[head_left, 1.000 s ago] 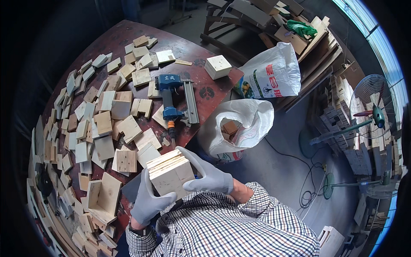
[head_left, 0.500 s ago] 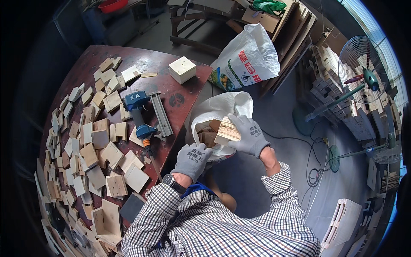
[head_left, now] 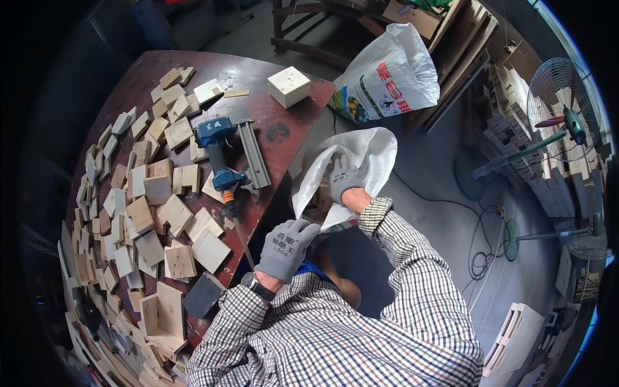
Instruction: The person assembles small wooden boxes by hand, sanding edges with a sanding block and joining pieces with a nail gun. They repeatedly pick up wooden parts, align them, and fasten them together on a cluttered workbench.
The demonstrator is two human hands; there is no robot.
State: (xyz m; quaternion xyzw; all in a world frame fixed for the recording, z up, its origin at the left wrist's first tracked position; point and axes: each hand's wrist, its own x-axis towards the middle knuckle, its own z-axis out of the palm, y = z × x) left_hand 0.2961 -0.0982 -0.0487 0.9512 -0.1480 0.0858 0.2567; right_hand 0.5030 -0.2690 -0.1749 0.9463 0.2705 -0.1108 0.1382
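A white woven sack hangs with its mouth gaping beside the table's right edge. My right hand, in a grey glove, is down inside it. Its visible fingers are stretched out and a little apart; what lies beneath the palm is hidden. Wood pieces show in shadow within the sack, left of that hand. At the near rim, my left hand, also gloved in grey, pinches the sack's edge with its fingers closed.
Many small wood pieces cover the left of the dark red table. A blue nail gun and a pale wooden block lie there too. Another printed sack stands beyond. Green fans and a cable are at right.
My right hand has gone deeper into the sack, and the wooden block it held no longer shows in it. My left hand stays at the rim. The view has shifted slightly.
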